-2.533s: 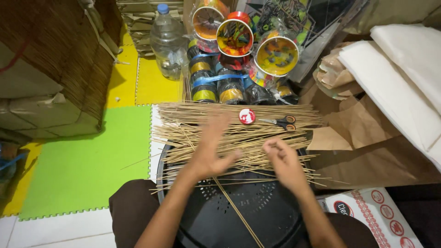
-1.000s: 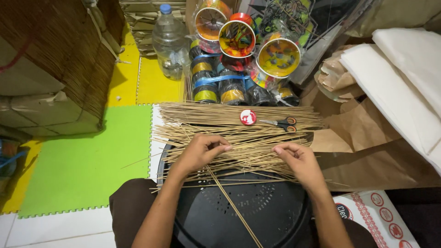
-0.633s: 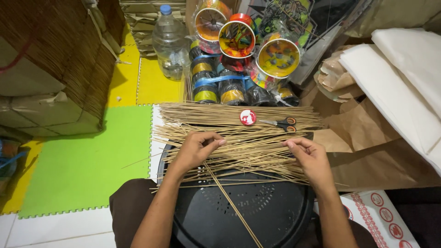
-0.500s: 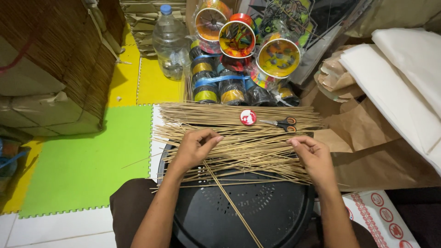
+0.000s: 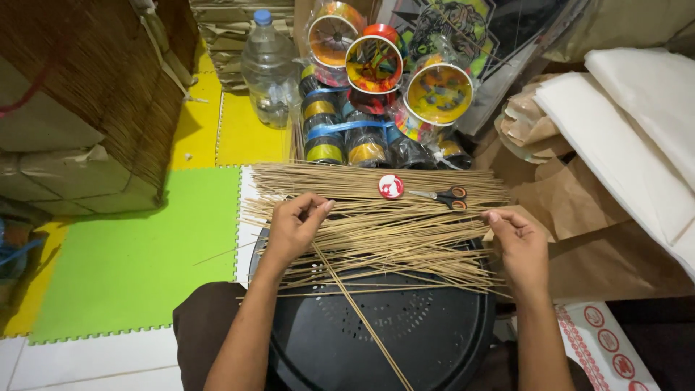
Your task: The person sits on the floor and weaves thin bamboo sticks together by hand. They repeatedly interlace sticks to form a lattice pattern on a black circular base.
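Observation:
A wide pile of thin bamboo sticks [image 5: 376,217] lies across a round black perforated lid [image 5: 391,340] on my lap. My left hand [image 5: 295,228] rests palm down on the left part of the pile, fingers curled on the sticks. My right hand [image 5: 521,250] sits at the pile's right end, fingertips touching the stick ends. One loose stick [image 5: 358,318] runs diagonally over the black lid between my arms. Small scissors [image 5: 445,195] and a red round disc [image 5: 391,186] lie on the far sticks.
Rolls of tape and colourful spools [image 5: 376,94] stand behind the pile, next to a plastic water bottle [image 5: 269,69]. Brown paper [image 5: 594,239] and white sheets [image 5: 630,123] lie on the right. A woven mat bundle [image 5: 87,94] sits left, above green floor mat [image 5: 123,253].
My hands moved apart along the pile: the right hand slid out to the sticks' right end, and the left hand shifted slightly and settled on the left part.

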